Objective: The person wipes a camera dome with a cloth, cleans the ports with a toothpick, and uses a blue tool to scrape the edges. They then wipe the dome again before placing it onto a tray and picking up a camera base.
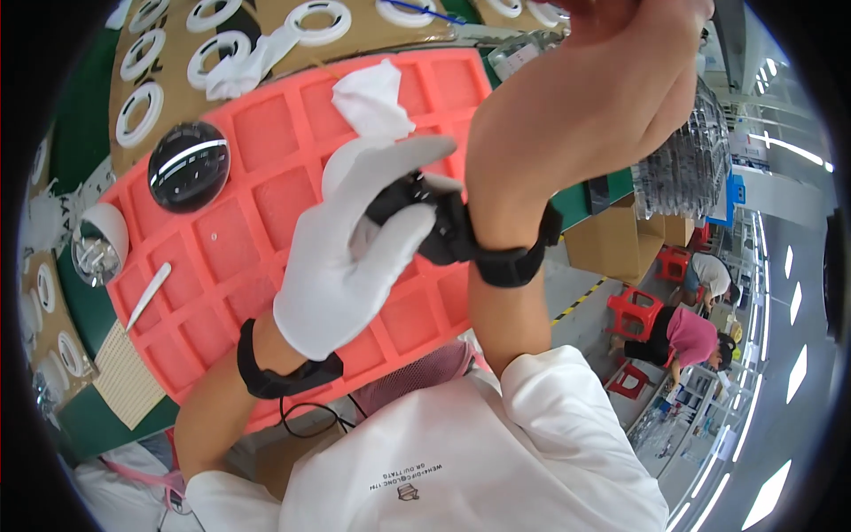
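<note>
My left hand (332, 266), in a white glove, reaches across to my right wrist. Its thumb and fingers close round a small black device (450, 232) fixed to a black wrist strap (510, 266). My right hand (603, 102) is bare and raised at the upper right; its fingers are cut off by the top edge. Another black strap (266, 377) circles my left wrist. Below the hands lies a pink tray (232, 219) divided into square compartments. A crumpled white cloth or glove (370, 96) rests on it, just beyond my left hand.
A glossy black dome (189, 168), a white cup of small parts (99, 246) and a white stick (149, 297) are at the tray's left. White rings (140, 115) lie on cardboard behind. Stacked clear trays (687, 164) and a carton (612, 241) stand right; people sit beyond.
</note>
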Demonstrator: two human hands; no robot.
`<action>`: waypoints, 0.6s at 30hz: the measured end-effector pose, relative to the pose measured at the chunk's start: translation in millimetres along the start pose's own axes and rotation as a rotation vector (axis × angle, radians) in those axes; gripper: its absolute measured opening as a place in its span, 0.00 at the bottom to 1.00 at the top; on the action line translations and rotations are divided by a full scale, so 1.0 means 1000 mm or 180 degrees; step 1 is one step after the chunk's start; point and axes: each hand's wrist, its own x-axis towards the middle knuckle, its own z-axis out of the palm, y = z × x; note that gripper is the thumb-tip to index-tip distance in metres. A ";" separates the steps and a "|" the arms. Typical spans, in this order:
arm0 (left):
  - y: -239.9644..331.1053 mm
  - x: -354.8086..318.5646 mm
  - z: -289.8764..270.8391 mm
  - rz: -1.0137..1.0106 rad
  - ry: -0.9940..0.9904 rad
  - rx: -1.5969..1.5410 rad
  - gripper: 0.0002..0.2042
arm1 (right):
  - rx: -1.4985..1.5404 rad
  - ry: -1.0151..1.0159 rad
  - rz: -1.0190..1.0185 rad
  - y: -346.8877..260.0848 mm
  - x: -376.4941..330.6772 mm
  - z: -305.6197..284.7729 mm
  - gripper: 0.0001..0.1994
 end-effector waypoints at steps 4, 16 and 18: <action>0.006 0.005 0.003 -0.0768 0.0075 -0.0179 0.20 | -0.0336 -0.0150 -0.0023 -0.003 0.002 0.004 0.21; 0.012 0.003 0.001 -0.0881 0.0091 0.0395 0.21 | -0.0121 -0.0475 -0.0180 -0.005 0.005 -0.013 0.20; -0.002 -0.001 -0.001 -0.0172 -0.0146 0.0472 0.24 | 0.0352 -0.0453 -0.0089 -0.006 0.011 -0.027 0.20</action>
